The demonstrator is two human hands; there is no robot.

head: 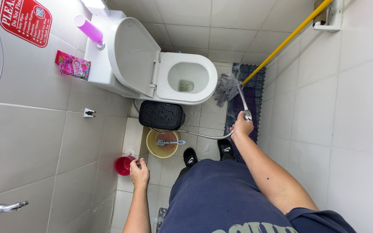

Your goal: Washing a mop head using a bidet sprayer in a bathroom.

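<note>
The right hand [241, 128] is closed in a fist around the handle of a spray nozzle [243, 103], the fingers wrapped round its lower end so that the metal head sticks out above the knuckles. The nozzle's long axis runs up and slightly left in the view, pointing away from the person toward the grey mop head [227, 88], which lies on the floor tiles just beside the toilet bowl [186, 77]. From under the fist a metal hose [199, 135] trails left in a shallow curve across the floor toward the black bin [161, 114].

The mop's yellow pole [288, 41] slants from the mop head up to the top right corner, along the right wall. The mop head rests at the near edge of a dark blue mat [255, 82] that lies along that wall.

The left hand [139, 172] is low on the left, fingers loosely curled and holding nothing that can be seen; its fingertips are just beside the rim of a red cup [122, 166] standing on the floor by the left wall.

Between the two hands stands a yellow bucket [152, 149] with a small brush [169, 142] lying across it, right below the black bin. The person's black slippers [190, 156] stand on the tiles near the bucket.
</note>
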